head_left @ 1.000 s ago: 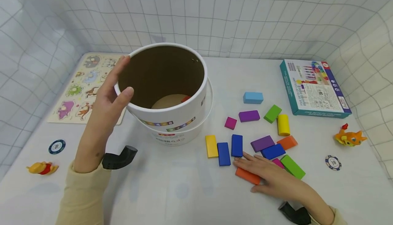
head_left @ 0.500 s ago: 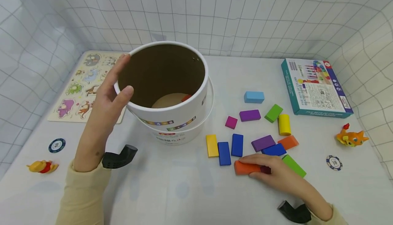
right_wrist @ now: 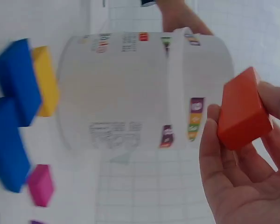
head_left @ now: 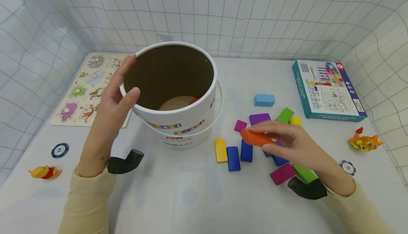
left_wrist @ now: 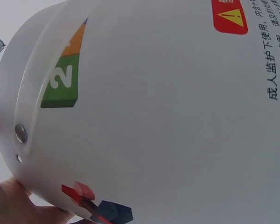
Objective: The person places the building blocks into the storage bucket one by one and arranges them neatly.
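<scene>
A white bucket (head_left: 178,120) with number stickers stands left of the middle in the head view, its mouth facing up. Over its left rim lies my left hand (head_left: 113,102), thumb and fingers at the edge. A bit of something red (head_left: 193,101) shows on the bucket's floor. My right hand (head_left: 293,140) pinches an orange block (head_left: 255,138) between thumb and fingers, raised above the loose blocks. In the right wrist view the orange block (right_wrist: 242,112) is seen near the bucket's side. Below that hand lie a magenta block (head_left: 283,174), a blue block (head_left: 233,159) and a yellow block (head_left: 220,150).
A light blue block (head_left: 264,100) lies farther back. At the right are a boxed toy set (head_left: 329,90), an orange animal figure (head_left: 364,141) and a chip (head_left: 348,167). An animal puzzle board (head_left: 78,92), another chip (head_left: 60,150) and a bear figure (head_left: 45,172) lie left.
My right hand has gone from resting over the blocks to pinching the orange block and lifting it. A magenta block beneath is now uncovered. The left hand keeps its place on the rim.
</scene>
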Available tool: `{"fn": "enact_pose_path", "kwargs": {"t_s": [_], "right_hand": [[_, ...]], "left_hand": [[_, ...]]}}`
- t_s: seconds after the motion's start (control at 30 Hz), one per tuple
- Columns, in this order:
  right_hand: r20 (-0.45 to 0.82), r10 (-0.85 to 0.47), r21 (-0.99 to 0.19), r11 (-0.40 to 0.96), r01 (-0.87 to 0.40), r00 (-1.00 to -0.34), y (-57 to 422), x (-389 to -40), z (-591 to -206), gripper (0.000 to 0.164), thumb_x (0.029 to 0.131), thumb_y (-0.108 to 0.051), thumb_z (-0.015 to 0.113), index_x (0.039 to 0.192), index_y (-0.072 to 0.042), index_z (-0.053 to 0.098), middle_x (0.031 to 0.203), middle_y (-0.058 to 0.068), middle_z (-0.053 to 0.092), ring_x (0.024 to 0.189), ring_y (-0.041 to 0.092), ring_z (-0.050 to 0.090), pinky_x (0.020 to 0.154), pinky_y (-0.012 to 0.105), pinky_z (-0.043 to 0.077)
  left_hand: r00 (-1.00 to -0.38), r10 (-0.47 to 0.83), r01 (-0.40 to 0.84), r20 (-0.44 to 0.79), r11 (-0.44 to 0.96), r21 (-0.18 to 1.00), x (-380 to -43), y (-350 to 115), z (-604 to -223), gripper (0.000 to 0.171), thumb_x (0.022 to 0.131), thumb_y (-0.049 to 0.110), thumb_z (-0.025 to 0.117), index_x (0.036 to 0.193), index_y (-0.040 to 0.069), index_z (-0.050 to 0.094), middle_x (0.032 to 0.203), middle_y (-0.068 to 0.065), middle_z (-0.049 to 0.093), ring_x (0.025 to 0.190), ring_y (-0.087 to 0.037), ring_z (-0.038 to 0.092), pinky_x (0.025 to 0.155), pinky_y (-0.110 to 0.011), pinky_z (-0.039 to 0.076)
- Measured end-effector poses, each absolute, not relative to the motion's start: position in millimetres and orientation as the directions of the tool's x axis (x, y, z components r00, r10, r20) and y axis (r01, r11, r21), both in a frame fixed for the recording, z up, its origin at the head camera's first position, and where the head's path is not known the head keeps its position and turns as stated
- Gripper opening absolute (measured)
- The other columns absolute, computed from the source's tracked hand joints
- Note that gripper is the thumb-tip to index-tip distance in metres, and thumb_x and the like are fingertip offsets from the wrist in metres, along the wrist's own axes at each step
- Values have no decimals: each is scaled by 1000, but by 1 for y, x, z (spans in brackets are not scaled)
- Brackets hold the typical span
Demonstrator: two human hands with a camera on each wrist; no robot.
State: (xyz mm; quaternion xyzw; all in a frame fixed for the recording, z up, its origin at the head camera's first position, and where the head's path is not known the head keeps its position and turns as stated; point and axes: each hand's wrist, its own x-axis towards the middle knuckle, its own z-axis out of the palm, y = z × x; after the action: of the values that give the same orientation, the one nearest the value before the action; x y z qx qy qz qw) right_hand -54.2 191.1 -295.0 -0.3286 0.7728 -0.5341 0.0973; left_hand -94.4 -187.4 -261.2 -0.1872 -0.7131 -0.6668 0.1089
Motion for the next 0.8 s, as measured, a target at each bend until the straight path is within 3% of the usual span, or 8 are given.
{"fn": "enact_pose_path", "kwargs": {"t_s": [0.2,0.3,0.43,0.57,0.7,0.8], "right_hand": [[366,-521,-910,-26,-414,-771,140,-93,-230,34,84,-1,55,118,1,54,117,15,53,103,31,50,83,31,47],[394,-543,-894,-38,-446,-742,106,-112,-203,33,86,-4,54,119,-1,54,116,11,55,104,26,52,87,33,45],[395,-647,-845,24,-534,-653,63,-134,-187,33,86,-3,53,119,3,52,114,10,56,101,16,53,87,30,44],[292,-767,-817,111,-566,-572,36,-159,-191,32,86,-10,54,118,0,55,108,5,59,94,10,55,84,25,45],[101,-846,-817,230,-529,-523,22,-179,-199,29,86,-18,56,114,-9,59,102,-2,61,92,8,55,83,22,44],[-30,-892,-820,280,-499,-451,13,-185,-201,26,87,-19,56,111,-11,62,99,-1,62,91,11,56,84,23,44]], "left_hand": [[-906,115,414,406,54,909,-95,-189,-261,57,83,12,51,137,13,34,146,-2,20,133,-12,9,108,-36,2],[-905,121,417,409,56,907,-96,-189,-261,57,83,12,50,137,12,33,146,-2,19,133,-13,9,108,-39,3],[-905,133,415,403,75,907,-96,-188,-261,57,84,11,48,138,14,32,146,-2,18,134,-15,8,108,-42,4],[-907,137,411,399,76,908,-96,-188,-260,57,84,10,47,138,15,32,146,-2,18,133,-15,9,108,-42,5],[-912,137,398,387,66,915,-95,-187,-260,57,83,10,48,138,15,32,146,0,18,133,-14,8,107,-44,7],[-914,132,394,383,71,916,-93,-187,-259,58,83,10,49,138,15,33,146,1,19,133,-13,7,108,-44,5]]}}
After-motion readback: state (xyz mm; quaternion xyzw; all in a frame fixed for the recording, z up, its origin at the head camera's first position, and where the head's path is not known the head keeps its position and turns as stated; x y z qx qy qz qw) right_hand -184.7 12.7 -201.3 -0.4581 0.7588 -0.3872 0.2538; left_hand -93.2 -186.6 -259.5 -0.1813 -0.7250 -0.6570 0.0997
